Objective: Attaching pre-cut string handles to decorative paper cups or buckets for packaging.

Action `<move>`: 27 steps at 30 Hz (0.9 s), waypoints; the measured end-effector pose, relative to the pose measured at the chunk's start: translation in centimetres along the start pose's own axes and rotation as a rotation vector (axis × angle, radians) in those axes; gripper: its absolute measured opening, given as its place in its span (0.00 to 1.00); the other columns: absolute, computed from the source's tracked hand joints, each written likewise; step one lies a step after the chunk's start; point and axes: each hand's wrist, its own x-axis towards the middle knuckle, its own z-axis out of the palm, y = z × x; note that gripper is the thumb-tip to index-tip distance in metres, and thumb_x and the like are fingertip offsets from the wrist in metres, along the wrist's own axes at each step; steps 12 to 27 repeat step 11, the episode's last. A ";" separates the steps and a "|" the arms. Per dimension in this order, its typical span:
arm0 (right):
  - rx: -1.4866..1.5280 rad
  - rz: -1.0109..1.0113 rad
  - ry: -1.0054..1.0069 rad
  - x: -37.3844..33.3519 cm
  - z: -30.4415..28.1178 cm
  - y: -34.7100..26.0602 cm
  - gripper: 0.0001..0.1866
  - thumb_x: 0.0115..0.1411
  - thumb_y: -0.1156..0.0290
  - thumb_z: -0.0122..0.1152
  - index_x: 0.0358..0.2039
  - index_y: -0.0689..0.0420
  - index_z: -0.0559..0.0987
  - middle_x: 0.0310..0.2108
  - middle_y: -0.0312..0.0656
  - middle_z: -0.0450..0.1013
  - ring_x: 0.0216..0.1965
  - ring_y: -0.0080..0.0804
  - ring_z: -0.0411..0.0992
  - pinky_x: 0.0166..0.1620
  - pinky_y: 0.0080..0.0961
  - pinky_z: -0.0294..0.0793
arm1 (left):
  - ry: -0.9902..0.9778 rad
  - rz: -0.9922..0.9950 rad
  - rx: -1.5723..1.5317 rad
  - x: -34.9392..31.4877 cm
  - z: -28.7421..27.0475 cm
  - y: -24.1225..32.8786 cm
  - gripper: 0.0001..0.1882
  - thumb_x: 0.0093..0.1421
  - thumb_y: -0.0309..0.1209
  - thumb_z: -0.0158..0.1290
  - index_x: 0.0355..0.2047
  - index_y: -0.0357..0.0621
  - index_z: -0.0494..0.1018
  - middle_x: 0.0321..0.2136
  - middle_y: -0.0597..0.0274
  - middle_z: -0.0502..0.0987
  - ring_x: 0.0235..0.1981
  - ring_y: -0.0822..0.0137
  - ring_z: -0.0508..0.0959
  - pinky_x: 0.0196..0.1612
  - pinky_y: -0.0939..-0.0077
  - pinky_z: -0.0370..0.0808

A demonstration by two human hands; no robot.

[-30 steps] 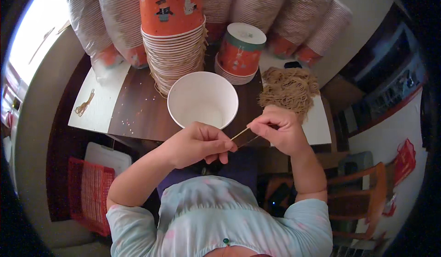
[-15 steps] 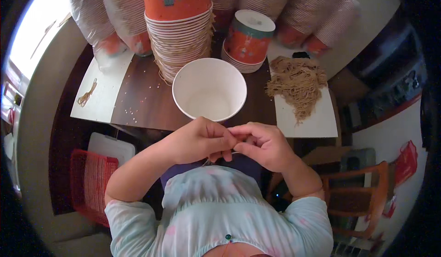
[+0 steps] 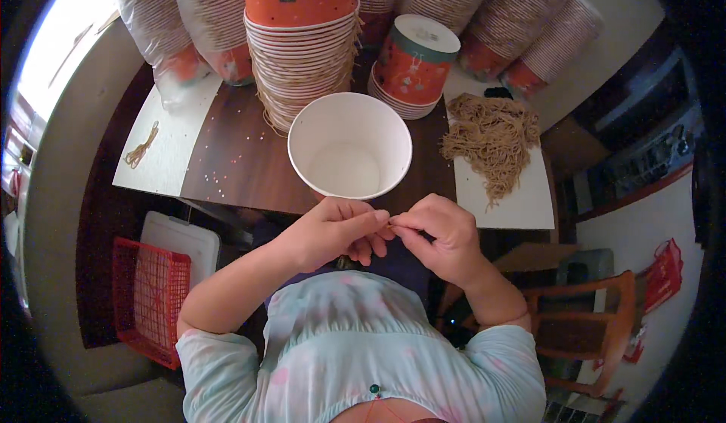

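My left hand (image 3: pixel 344 232) and my right hand (image 3: pixel 439 234) meet fingertip to fingertip just in front of the near edge of the table. Both are closed in a pinch. A tiny tan bit shows between the fingertips, too small to name. Right beyond my hands stands a white paper bucket (image 3: pixel 302 147), its mouth tilted toward me and nothing seen inside. To its right, a tangled heap of brown cords (image 3: pixel 491 139) lies on a white board (image 3: pixel 533 204). A small bundle of cord (image 3: pixel 141 149) rests at the far left.
Behind the bucket rises a tall stack of orange buckets (image 3: pixel 302 68) with cords hanging along it. A shorter upside-down stack (image 3: pixel 414 68) stands to its right. Plastic-wrapped stacks (image 3: pixel 215 22) line the back. Below left is a red basket (image 3: pixel 151 294); a wooden chair (image 3: pixel 582 325) is at right.
My right hand has risen slightly and tightened its pinch, and my left fingers have loosened a little below the thumb. The view has shifted slightly; the bucket stands in the same place.
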 end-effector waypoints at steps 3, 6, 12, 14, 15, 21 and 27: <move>-0.084 -0.073 -0.016 0.1 -0.1 0.2 0.07 0.45 0.79 0.65 0.28 0.59 0.78 0.23 0.41 0.69 0.25 0.37 0.70 0.28 0.29 0.70 | 0.038 0.118 0.156 0.0 0.2 -0.2 0.14 0.64 0.37 0.47 0.32 0.38 0.74 0.23 0.63 0.76 0.23 0.76 0.74 0.27 0.84 0.73; -0.099 -0.100 -0.026 0.2 -0.1 0.0 0.08 0.44 0.78 0.65 0.28 0.58 0.78 0.23 0.40 0.69 0.25 0.37 0.70 0.28 0.30 0.70 | 0.051 0.146 0.182 0.1 0.1 -0.7 0.12 0.63 0.34 0.49 0.33 0.37 0.74 0.24 0.64 0.76 0.24 0.77 0.74 0.28 0.84 0.73; -0.158 -0.114 -0.048 0.2 -0.1 0.0 0.08 0.44 0.78 0.65 0.28 0.57 0.78 0.24 0.39 0.70 0.26 0.36 0.70 0.29 0.30 0.71 | 0.063 0.223 0.285 -0.3 0.2 -0.6 0.10 0.62 0.33 0.50 0.33 0.37 0.74 0.26 0.65 0.76 0.24 0.77 0.74 0.29 0.83 0.74; -0.158 -0.114 -0.048 0.2 -0.1 0.0 0.08 0.44 0.78 0.65 0.28 0.57 0.78 0.24 0.39 0.70 0.26 0.36 0.70 0.29 0.30 0.71 | 0.063 0.223 0.285 -0.3 0.2 -0.6 0.10 0.62 0.33 0.50 0.33 0.37 0.74 0.26 0.65 0.76 0.24 0.77 0.74 0.29 0.83 0.74; -0.158 -0.114 -0.048 0.2 -0.1 0.0 0.08 0.44 0.78 0.65 0.28 0.57 0.78 0.24 0.39 0.70 0.26 0.36 0.70 0.29 0.30 0.71 | 0.063 0.223 0.285 -0.3 0.2 -0.6 0.10 0.62 0.33 0.50 0.33 0.37 0.74 0.26 0.65 0.76 0.24 0.77 0.74 0.29 0.83 0.74; -0.158 -0.114 -0.048 0.2 -0.1 0.0 0.08 0.44 0.78 0.65 0.28 0.57 0.78 0.24 0.39 0.70 0.26 0.36 0.70 0.29 0.30 0.71 | 0.063 0.223 0.285 -0.3 0.2 -0.6 0.10 0.62 0.33 0.50 0.33 0.37 0.74 0.26 0.65 0.76 0.24 0.77 0.74 0.29 0.83 0.74; -0.158 -0.114 -0.048 0.2 -0.1 0.0 0.08 0.44 0.78 0.65 0.28 0.57 0.78 0.24 0.39 0.70 0.26 0.36 0.70 0.29 0.30 0.71 | 0.063 0.223 0.285 -0.3 0.2 -0.6 0.10 0.62 0.33 0.50 0.33 0.37 0.74 0.26 0.65 0.76 0.24 0.77 0.74 0.29 0.83 0.74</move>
